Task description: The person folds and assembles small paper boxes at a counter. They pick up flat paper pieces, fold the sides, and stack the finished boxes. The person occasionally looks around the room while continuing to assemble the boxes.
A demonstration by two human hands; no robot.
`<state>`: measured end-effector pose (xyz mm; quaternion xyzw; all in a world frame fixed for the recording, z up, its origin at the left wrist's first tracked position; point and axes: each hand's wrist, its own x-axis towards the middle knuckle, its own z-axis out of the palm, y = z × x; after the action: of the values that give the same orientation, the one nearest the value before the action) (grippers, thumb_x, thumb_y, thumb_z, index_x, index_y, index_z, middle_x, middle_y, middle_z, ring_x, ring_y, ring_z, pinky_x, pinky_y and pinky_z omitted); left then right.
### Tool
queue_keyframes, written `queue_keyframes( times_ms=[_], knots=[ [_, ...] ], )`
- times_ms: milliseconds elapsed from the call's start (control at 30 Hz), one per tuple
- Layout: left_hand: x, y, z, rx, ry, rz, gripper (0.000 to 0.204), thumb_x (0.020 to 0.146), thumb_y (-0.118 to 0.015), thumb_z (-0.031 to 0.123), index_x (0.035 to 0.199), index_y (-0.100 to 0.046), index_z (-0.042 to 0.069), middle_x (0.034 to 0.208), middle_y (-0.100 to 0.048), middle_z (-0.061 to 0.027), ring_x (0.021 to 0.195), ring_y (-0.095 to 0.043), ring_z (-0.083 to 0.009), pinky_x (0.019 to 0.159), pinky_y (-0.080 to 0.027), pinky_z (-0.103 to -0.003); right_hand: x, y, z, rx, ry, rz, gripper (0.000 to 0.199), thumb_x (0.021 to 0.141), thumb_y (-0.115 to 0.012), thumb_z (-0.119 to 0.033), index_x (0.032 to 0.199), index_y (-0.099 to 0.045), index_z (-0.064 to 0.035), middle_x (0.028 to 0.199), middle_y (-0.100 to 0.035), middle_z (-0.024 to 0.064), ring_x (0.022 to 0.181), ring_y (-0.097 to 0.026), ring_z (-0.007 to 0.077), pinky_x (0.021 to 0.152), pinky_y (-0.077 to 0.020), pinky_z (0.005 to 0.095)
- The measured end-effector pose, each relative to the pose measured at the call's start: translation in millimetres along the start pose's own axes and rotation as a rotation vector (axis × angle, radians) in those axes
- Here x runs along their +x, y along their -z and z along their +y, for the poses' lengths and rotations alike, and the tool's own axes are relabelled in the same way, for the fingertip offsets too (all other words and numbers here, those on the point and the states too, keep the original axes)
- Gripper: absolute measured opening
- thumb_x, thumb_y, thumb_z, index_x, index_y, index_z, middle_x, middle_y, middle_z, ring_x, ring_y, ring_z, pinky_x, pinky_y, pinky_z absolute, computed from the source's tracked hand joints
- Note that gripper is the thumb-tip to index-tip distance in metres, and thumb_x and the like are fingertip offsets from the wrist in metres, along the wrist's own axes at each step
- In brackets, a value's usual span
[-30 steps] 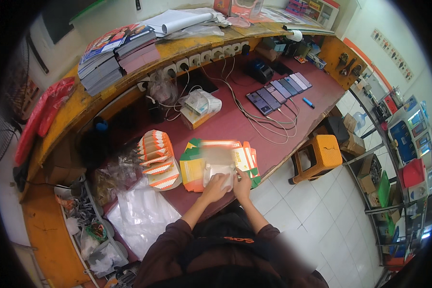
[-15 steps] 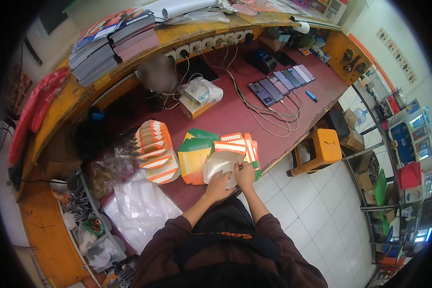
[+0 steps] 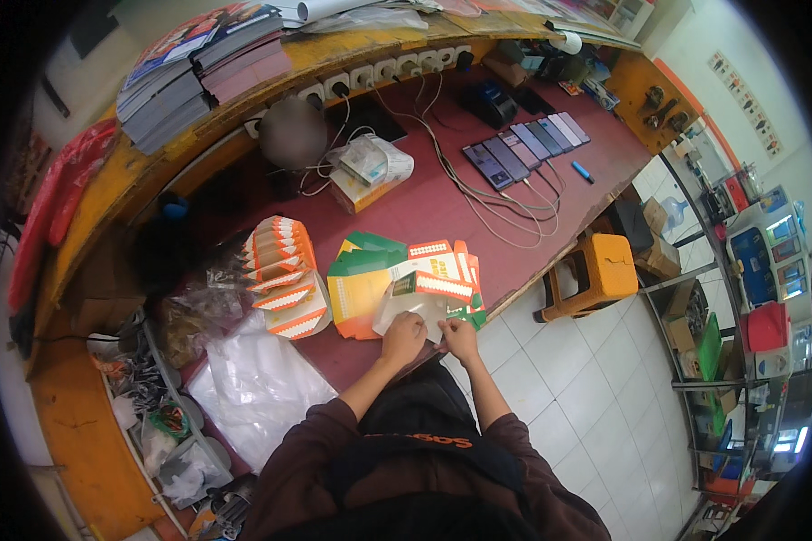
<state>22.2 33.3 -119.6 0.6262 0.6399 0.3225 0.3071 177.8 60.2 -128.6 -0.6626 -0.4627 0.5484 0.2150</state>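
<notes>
A paper carton (image 3: 395, 307) with a pale inside and an orange-and-white scalloped flap lies before me at the table's near edge. My left hand (image 3: 404, 338) is closed on its near side, fingers curled over the edge. My right hand (image 3: 460, 340) pinches the carton's near right corner, the fingers bent; the exact grip is small to see. Beneath and beyond it are flat printed cartons (image 3: 355, 293) in yellow, green and orange, spread out in an overlapping pile. To their left stands a row of nested, part-folded cartons (image 3: 284, 281) with orange-and-white edges.
Clear plastic bags (image 3: 257, 374) lie at the near left. Farther back are a white-and-orange box (image 3: 370, 176), a row of phones (image 3: 525, 149) with cables, a blue marker (image 3: 583, 172) and a black device (image 3: 489, 104). An orange stool (image 3: 595, 275) stands right of the table.
The carton's far flap now stands up more, showing its orange-and-white face. My left hand's fingers have gone from lying on the pale inside to curled at the near edge; both hands sit slightly farther apart.
</notes>
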Motion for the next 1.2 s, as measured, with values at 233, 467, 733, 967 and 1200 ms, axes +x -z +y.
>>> queue_keyframes(
  times_ms=[233,467,733,967,1200],
  knots=[
    [4.1,2.5,-2.9,-0.303,0.198,0.018,0.023,0.081,-0.066,0.018,0.096,-0.068,0.0,0.087,-0.068,-0.0147,0.079,-0.065,-0.0189,0.071,-0.049,-0.028,-13.6,-26.2,3.2,0.28,0.127,0.101,0.016,0.087,-0.061,-0.009,0.088,-0.06,0.007,0.077,-0.061,0.0089,0.065,-0.064,0.0144,0.056,-0.055,0.0251],
    [1.4,18.9,27.2,-0.768,0.31,0.04,0.025,0.083,-0.067,0.015,0.1,-0.067,-0.003,0.088,-0.068,-0.0073,0.08,-0.062,-0.0106,0.071,-0.048,-0.023,-29.5,-28.6,-34.2,0.531,0.25,0.234,0.019,0.085,-0.064,-0.012,0.085,-0.063,0.0068,0.085,-0.06,0.0094,0.069,-0.06,0.0123,0.059,-0.0525,0.0236],
    [6.8,41.2,55.5,-1.015,0.303,-0.044,0.025,0.085,-0.065,0.012,0.105,-0.064,-0.003,0.092,-0.065,-0.0047,0.081,-0.058,-0.0089,0.07,-0.047,-0.021,-50.9,-35.6,-70.6,0.563,0.489,0.516,0.018,0.086,-0.064,-0.013,0.08,-0.063,0.0037,0.079,-0.054,0.0058,0.065,-0.056,0.0113,0.06,-0.0474,0.0223],
    [6.5,53.8,66.4,-1.172,0.381,-0.049,0.026,0.09,-0.058,0.013,0.111,-0.061,-0.002,0.1,-0.063,-0.0051,0.089,-0.058,-0.0102,0.077,-0.048,-0.024,-71.3,-37.6,-89.9,0.18,0.653,0.483,0.023,0.092,-0.055,-0.018,0.093,-0.063,0.0039,0.098,-0.051,0.0095,0.094,-0.054,0.0185,0.076,-0.0504,0.0315],
    [8.5,52.7,49.3,-1.18,0.267,0.122,0.026,0.091,-0.056,0.015,0.112,-0.06,0.0,0.1,-0.061,-0.0047,0.088,-0.059,-0.0111,0.076,-0.051,-0.027,-94.0,-35.9,-105.7,-0.506,0.838,0.339,0.035,0.084,-0.061,-0.024,0.111,-0.06,-0.0026,0.119,-0.048,0.0146,0.115,-0.04,0.0343,0.098,-0.0289,0.0488]
  ],
)
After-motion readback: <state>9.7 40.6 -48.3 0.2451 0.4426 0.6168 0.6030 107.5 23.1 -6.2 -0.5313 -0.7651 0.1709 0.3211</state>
